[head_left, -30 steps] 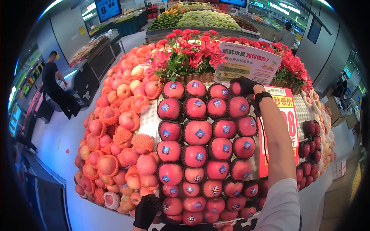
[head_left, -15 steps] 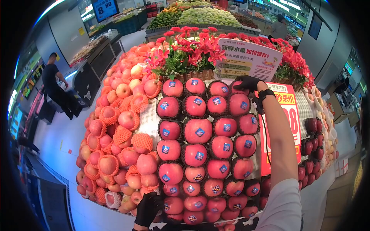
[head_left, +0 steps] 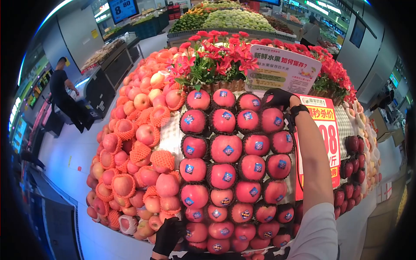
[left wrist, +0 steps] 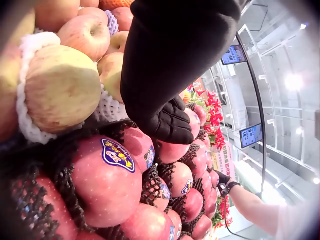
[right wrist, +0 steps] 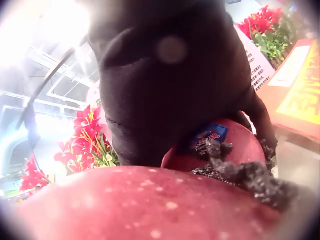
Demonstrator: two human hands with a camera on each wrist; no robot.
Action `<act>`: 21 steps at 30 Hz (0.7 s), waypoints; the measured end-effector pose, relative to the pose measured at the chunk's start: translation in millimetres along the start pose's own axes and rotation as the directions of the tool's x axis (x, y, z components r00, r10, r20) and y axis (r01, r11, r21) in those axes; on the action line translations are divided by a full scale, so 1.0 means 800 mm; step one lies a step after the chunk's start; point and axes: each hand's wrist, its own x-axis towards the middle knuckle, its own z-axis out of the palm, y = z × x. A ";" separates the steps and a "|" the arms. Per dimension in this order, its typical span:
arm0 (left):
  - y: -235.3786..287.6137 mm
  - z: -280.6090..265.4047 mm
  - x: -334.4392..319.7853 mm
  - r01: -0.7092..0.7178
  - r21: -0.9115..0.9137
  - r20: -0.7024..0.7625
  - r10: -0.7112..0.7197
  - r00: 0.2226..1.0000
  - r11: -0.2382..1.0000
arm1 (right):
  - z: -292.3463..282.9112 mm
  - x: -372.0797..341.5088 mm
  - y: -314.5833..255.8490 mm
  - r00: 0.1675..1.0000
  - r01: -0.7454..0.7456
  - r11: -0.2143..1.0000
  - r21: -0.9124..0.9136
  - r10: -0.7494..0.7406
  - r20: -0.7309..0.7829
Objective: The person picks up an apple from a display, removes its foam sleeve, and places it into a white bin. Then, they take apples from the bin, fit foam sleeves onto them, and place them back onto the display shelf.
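At the back right of the stickered apple rows, my black-gloved right hand (head_left: 278, 99) has its fingers curled over an apple, mostly covered in the head view. In the right wrist view that apple (right wrist: 242, 145), with a blue sticker and black foam net, shows beneath the right hand (right wrist: 175, 85). My left hand (head_left: 170, 235), also gloved in black, rests at the front left edge of the rows. The left wrist view has the left hand (left wrist: 172, 65) against a red apple (left wrist: 170, 150), its fingers loosely bent and gripping nothing visible.
Loose apples in orange nets (head_left: 123, 185) fill the left side. Red flowers (head_left: 216, 58) and a white information sign (head_left: 281, 71) stand behind the rows. A red price sign (head_left: 320, 143) lies beneath my right forearm. A person in dark clothes (head_left: 63, 89) stands at the left.
My right hand has settled lower over the back right apple, which showed beside its fingers a second ago. The left hand has stayed at the front edge. The head view has shifted slightly.
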 end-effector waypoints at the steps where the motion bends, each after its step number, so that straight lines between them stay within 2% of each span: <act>1: 0.000 -0.003 0.000 -0.012 0.033 0.015 0.011 1.000 0.999 | 0.001 0.000 0.001 1.000 -0.004 1.000 0.003 0.004 0.002; 8: -0.004 -0.003 -0.003 -0.069 0.171 0.014 0.068 0.998 0.983 | -0.005 -0.007 0.008 1.000 -0.026 0.999 0.021 0.026 0.003; 11: -0.002 -0.028 0.004 0.037 -0.116 0.161 -0.017 0.987 0.993 | -0.006 -0.007 0.010 1.000 -0.028 0.999 0.030 0.028 0.004; 14: -0.004 -0.012 -0.007 -0.082 0.236 -0.009 0.087 0.996 0.968 | -0.007 -0.007 0.011 1.000 -0.026 0.999 0.035 0.026 0.005; 17: -0.004 -0.023 -0.004 -0.021 0.020 0.022 0.020 1.000 1.000 | -0.008 -0.010 0.010 0.999 -0.036 0.998 0.041 0.036 0.007; 20: -0.005 -0.024 -0.005 0.065 -0.189 0.084 -0.050 0.995 0.980 | -0.008 -0.014 0.010 0.999 -0.045 0.998 0.043 0.045 0.007; 21: -0.006 -0.015 -0.008 0.011 -0.065 -0.009 -0.011 1.000 0.998 | -0.008 -0.014 0.010 0.999 -0.047 0.998 0.044 0.047 0.007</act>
